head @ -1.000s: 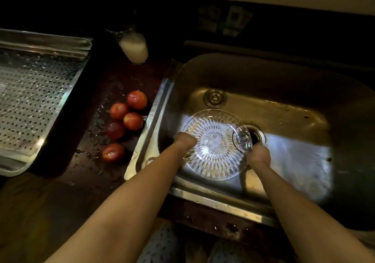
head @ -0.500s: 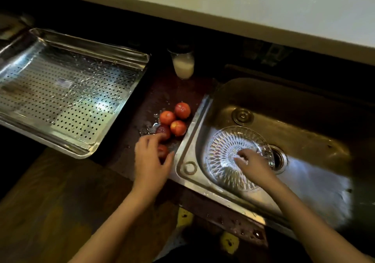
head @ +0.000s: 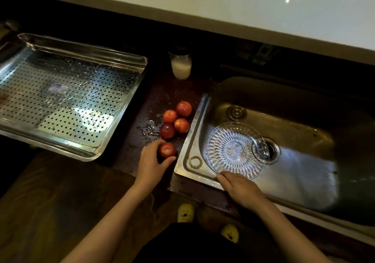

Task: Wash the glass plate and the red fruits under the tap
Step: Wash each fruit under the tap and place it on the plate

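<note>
Curling around the nearest red fruit (head: 167, 149), the left hand (head: 151, 162) has thumb and fingers cupped on either side of it on the wet dark worktop (head: 154, 98), a grip that looks closed enough to lift, probably so the fruit can be carried over to the sink (head: 205, 108). The other four red fruits (head: 176, 119) sit clustered just beyond it, close to the sink's left rim, handy for taking one at a time. The glass plate (head: 233, 150) lies flat in the basin, its far edge beside the drain (head: 271, 150), where water would run off it; no running water is visible here and the tap itself is out of view. The right hand (head: 240, 189) rests at the near rim of the sink, fingers extended and loosely open, fingertips touching or almost touching the plate's near edge, seemingly steadying it. A perforated metal tray (head: 67, 100) waits to the left, likely for draining washed things, and a cup (head: 181, 65) stands behind the fruits.
</note>
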Action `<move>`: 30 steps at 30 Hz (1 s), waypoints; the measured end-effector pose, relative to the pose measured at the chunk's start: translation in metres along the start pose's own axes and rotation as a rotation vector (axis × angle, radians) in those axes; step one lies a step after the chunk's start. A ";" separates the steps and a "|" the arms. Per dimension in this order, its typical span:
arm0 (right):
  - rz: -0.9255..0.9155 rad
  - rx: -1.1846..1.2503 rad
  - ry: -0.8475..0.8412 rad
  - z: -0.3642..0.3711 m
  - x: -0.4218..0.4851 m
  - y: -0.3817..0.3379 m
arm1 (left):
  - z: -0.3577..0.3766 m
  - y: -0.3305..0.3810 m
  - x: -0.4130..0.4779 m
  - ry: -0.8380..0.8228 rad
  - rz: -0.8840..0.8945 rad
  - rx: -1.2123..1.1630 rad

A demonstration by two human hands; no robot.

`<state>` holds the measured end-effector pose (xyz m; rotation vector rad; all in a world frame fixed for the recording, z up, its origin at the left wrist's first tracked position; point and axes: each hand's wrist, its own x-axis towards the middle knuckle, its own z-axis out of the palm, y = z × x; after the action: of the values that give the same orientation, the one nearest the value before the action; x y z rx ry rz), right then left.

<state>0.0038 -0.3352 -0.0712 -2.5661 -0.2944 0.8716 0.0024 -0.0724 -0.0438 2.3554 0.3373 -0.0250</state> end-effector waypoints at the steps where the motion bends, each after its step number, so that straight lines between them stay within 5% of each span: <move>1: 0.003 -0.007 0.024 0.001 -0.002 -0.001 | -0.001 0.003 -0.001 0.007 0.013 -0.008; 10: 0.030 -0.054 0.107 0.004 -0.006 -0.008 | 0.012 0.104 0.003 -0.129 0.268 -0.277; 14: 0.026 0.133 0.040 -0.012 -0.015 0.000 | 0.042 0.169 0.006 -0.259 0.366 -0.332; 23: 0.051 0.726 0.681 -0.115 -0.099 0.102 | 0.132 0.273 -0.003 -0.547 0.438 -0.326; 30: 0.075 1.121 0.814 -0.155 -0.139 0.161 | 0.196 0.334 -0.015 -0.716 0.566 -0.336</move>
<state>0.0017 -0.5728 0.0430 -1.6328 0.4288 -0.0975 0.0868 -0.4407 0.0436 1.8774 -0.6224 -0.4842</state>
